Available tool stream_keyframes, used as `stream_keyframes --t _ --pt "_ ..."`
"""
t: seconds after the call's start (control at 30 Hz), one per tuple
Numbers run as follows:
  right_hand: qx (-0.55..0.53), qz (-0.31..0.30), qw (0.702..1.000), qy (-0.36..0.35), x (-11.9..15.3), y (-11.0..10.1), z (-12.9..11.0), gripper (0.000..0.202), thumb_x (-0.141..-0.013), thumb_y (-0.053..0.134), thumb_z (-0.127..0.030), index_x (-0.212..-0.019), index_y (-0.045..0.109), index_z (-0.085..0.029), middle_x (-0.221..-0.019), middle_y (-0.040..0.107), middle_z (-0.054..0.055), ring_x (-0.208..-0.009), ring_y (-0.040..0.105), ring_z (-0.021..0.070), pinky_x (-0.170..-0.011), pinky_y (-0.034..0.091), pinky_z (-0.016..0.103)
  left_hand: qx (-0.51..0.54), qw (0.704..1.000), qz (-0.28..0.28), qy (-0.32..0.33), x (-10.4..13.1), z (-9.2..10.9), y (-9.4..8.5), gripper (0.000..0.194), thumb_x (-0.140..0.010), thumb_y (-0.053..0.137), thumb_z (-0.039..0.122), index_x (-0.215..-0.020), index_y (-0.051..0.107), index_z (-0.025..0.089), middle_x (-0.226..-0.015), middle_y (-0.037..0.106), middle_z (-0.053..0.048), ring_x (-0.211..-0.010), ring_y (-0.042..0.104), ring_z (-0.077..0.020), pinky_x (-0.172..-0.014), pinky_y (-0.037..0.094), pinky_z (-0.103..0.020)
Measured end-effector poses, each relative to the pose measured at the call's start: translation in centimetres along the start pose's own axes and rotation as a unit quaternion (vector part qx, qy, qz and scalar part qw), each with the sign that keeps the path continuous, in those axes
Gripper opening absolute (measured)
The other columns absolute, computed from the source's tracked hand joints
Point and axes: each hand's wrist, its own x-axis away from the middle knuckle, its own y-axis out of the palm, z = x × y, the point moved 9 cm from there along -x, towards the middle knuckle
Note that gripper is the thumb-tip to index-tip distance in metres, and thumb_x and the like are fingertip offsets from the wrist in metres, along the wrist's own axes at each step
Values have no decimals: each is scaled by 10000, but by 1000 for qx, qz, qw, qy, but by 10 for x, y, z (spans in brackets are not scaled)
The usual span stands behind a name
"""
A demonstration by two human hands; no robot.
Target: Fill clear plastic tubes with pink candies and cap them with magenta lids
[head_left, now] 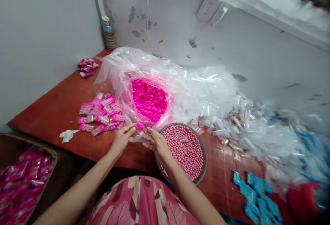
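Near the front edge of the table, my left hand (121,141) pinches a bright pink cap (140,125) between thumb and fingertips. Just right of it, my right hand (160,145) has its fingers curled together; whatever they hold is too small to make out. Behind both hands lies a clear plastic bag (154,67), open over a heap of pink caps (149,99). A grey bowl (205,149) of pink beads (184,153) stands beside my right hand, with one clear small tube (183,138) on the beads. Left of my hands are several capped, bead-filled containers (99,115).
Loose clear tubes (232,125) spill from plastic bags on the right. Blue pieces (257,194) and a red object (303,201) lie front right. A box (53,159) of pink packets stands lower left. A bottle (108,34) is in the back corner.
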Motion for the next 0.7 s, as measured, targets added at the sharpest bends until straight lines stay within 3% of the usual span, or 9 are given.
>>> stream_keyframes --t 0.07,0.13,0.23,0.3,0.33,0.4,0.53,0.7 --pt "64 43 996 -54 8 -27 -7 349 -716 542 -409 -1004 543 -212 -1032 560 55 -840 562 172 -632 493 294 9 996 83 -1 -20 4 -39 483 -628 636 365 -1033 578 109 -902 655 -70 -776 598 -187 -753 467 -339" --pt "173 113 971 -117 20 -68 -23 352 -725 521 -403 -1013 533 -201 -987 567 62 -815 554 176 -630 482 304 -1 986 154 57 -38 25 -75 497 -641 631 364 -1063 555 111 -962 638 -61 -841 582 -189 -794 453 -345" --pt "348 271 878 -184 40 -144 -51 373 -725 495 -395 -1023 523 -174 -1011 551 87 -862 520 197 -749 434 369 -49 960 224 158 -49 62 -107 474 -694 601 330 -1123 504 152 -1111 571 -20 -1018 503 -193 -889 398 -333" --pt "442 362 798 -193 49 -186 -62 397 -718 483 -381 -1023 520 -130 -1019 541 125 -888 500 220 -812 377 408 -79 956 216 180 -49 73 -102 464 -713 582 321 -1139 487 167 -1149 546 -16 -1059 477 -195 -906 385 -335" --pt "476 384 769 -188 49 -200 -64 394 -712 480 -371 -1003 528 -112 -1005 545 140 -902 489 234 -829 353 422 -93 960 194 178 -47 73 -91 449 -715 575 325 -1127 499 164 -1142 552 -25 -1054 483 -195 -906 385 -337" --pt "512 387 745 -180 43 -217 -62 354 -698 477 -351 -936 554 -100 -947 569 141 -892 489 242 -832 337 420 -118 972 127 158 -39 63 -60 405 -709 567 340 -1063 553 145 -1089 587 -52 -1020 512 -198 -903 386 -338" --pt "515 350 761 -184 34 -222 -56 243 -693 463 -337 -760 580 -135 -800 608 90 -784 524 210 -764 373 351 -127 987 -16 101 -7 30 19 354 -697 552 350 -972 613 136 -972 643 -74 -927 567 -203 -864 408 -335" --pt "513 302 781 -190 47 -210 -66 238 -718 445 -368 -677 564 -167 -701 610 38 -657 535 177 -631 390 287 -143 966 -189 106 40 10 111 298 -734 508 304 -980 617 175 -989 638 -59 -916 568 -190 -851 408 -317"
